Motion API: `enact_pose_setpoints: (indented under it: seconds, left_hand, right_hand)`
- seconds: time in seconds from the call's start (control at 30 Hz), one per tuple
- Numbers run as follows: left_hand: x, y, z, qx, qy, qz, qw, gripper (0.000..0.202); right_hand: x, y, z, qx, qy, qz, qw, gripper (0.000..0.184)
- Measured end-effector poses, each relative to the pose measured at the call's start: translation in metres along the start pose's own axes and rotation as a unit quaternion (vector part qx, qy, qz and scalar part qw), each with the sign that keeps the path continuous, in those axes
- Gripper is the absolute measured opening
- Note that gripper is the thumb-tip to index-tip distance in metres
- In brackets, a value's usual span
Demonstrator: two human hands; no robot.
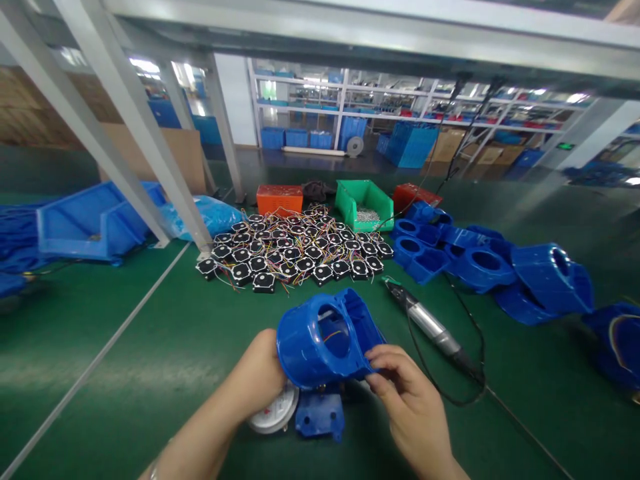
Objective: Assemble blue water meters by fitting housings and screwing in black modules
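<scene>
A glossy blue plastic housing (310, 343) with a round hole in its side is held up in front of me. At its left end is my left hand (267, 367), bent and closed, its fingers hidden in or behind the housing. A bit of coloured wire shows through the hole. With thumb and fingers, my right hand (400, 383) pinches the rim at the housing's right end. Below lie a round white part (275, 412), partly covered by my left hand, and a flat blue plastic piece (320, 417) with two dark holes.
Many black square modules (290, 253) with coloured wires lie beyond the housing. A corded electric screwdriver (433, 327) rests to the right, near a heap of blue housings (483, 263). Further back are a green bin (367, 200) of small metal parts and orange boxes (280, 199). Metal posts (137, 133) rise at left.
</scene>
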State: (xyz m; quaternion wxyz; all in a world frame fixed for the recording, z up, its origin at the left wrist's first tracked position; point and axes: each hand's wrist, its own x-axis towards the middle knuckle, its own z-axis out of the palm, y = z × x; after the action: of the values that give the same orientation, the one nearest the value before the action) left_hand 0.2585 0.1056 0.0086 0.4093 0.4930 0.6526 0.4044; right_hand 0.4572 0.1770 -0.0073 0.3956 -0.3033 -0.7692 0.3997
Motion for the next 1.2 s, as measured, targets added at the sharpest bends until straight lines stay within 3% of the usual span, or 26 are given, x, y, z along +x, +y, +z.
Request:
enact_pose_setpoints:
  seconds: [0.17, 0.43, 0.63, 0.73, 0.87, 0.97, 1.07, 1.2]
  left_hand:
    - [-0.001, 0.003, -0.001, -0.033, 0.001, -0.006, 0.999, 0.026]
    - [0.001, 0.004, -0.001, -0.063, -0.009, 0.011, 0.998, 0.022]
    - [0.003, 0.006, -0.003, -0.028, -0.013, 0.014, 0.999, 0.024]
    - [0.004, 0.005, -0.006, -0.051, -0.014, -0.009, 0.999, 0.023]
    - [0.005, -0.002, -0.013, -0.161, -0.018, -0.079, 0.984, 0.025]
    - [0.005, -0.008, -0.022, -0.215, 0.062, -0.144, 0.964, 0.029]
    - [0.002, -0.007, -0.03, -0.255, 0.169, -0.146, 0.941, 0.04]
    - [-0.009, 0.005, -0.03, -0.202, 0.123, -0.106, 0.966, 0.048]
  right_hand:
    - [-0.003, 0.001, -0.001, -0.031, -0.01, -0.02, 0.999, 0.007]
    - [-0.005, 0.001, -0.003, -0.035, -0.012, -0.024, 0.999, 0.007]
    - [-0.004, -0.001, 0.002, -0.026, -0.026, -0.027, 0.999, 0.007]
    - [-0.004, -0.001, 0.008, -0.019, -0.035, -0.015, 0.999, 0.009]
    - [-0.003, -0.002, 0.012, -0.017, -0.043, 0.002, 0.999, 0.011]
    - [-0.001, -0.005, 0.013, -0.018, -0.051, 0.0, 0.999, 0.01]
    - [-0.001, -0.008, 0.016, -0.023, -0.081, 0.002, 0.996, 0.008]
    - [-0.003, -0.014, 0.017, -0.046, -0.126, 0.002, 0.991, 0.008]
